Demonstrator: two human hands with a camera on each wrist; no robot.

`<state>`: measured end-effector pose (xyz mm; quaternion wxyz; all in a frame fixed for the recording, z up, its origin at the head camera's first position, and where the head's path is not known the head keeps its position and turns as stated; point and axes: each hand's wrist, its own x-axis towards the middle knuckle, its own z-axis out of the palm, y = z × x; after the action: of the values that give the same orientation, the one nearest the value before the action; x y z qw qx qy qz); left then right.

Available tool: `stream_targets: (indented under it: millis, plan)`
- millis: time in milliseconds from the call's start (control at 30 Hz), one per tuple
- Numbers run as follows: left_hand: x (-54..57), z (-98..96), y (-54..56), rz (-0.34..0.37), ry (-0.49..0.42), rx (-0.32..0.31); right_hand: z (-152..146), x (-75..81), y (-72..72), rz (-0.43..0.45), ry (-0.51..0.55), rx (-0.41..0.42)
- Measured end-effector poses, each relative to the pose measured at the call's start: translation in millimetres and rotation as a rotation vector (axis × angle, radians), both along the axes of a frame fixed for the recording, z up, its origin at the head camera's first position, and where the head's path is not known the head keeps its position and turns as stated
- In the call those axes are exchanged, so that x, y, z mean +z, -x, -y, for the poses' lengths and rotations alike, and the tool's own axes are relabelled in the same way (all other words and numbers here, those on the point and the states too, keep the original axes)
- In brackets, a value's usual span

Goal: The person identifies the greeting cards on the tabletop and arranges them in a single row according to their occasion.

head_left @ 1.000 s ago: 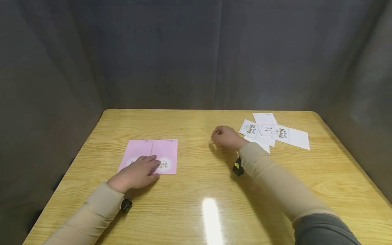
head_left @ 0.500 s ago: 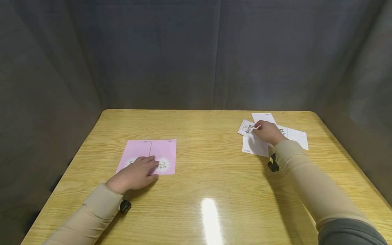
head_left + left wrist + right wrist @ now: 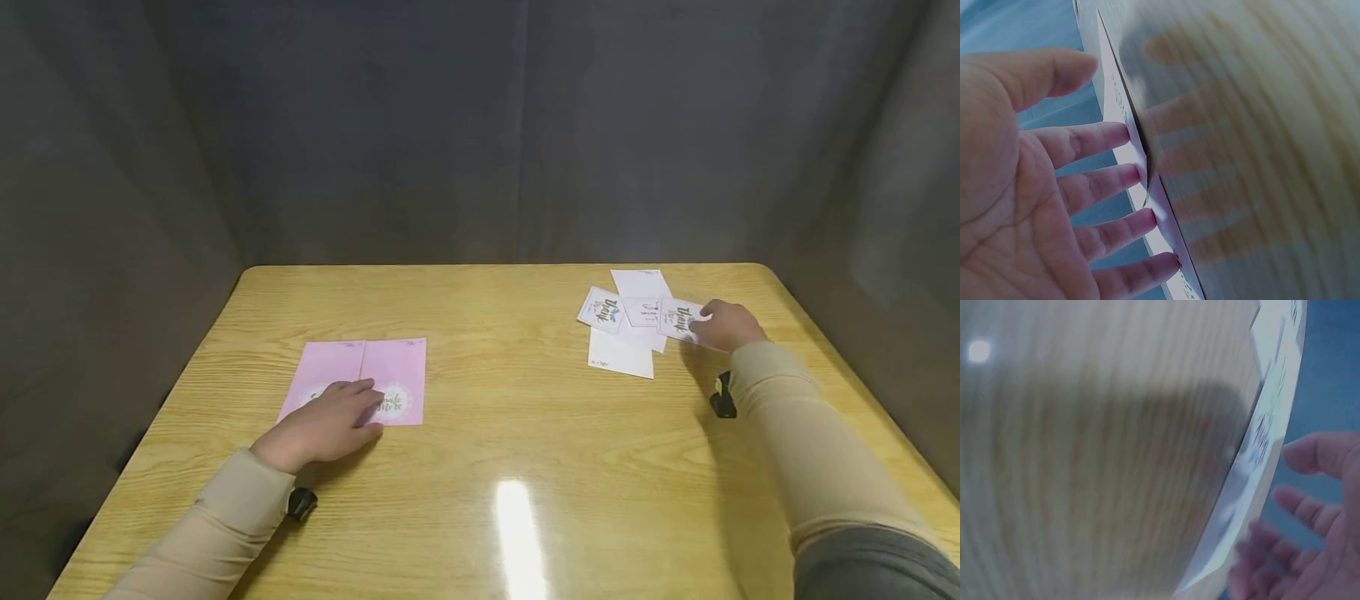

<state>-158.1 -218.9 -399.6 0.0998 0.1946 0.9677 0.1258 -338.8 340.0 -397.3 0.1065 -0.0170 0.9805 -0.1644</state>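
My left hand rests its straight fingertips on two pink cards lying side by side, the left card and the right card. In the left wrist view the fingers are spread, with the thumb raised off the cards. At the right back, my right hand is over the right end of a white "Thank you" card, partly hiding it. The right wrist view shows its fingers loosely bent and apart, with no card between them; contact is hard to tell.
Overlapping to the left of the right hand are another white "Thank you" card, a white card behind and one in front. The wooden table has dark curtains around it. Glare marks its front.
My right hand has moved rightward from the middle of the table, passing over the white cards to the rightmost one. The left hand has stayed on the pink cards.
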Motion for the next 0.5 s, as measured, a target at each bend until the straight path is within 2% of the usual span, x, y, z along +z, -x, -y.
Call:
stream_targets:
  millis: [200, 500]
  plan:
    - [0.2, 4.0, 0.4, -0.007, -0.01, -0.005, -14.2, 0.5, -5.9, 0.154, -0.033, -0.163]
    - [-4.2, 7.4, -4.8, 0.008, -0.011, 0.011, -13.1, -5.1, 1.9, 0.283, -0.06, -0.22]
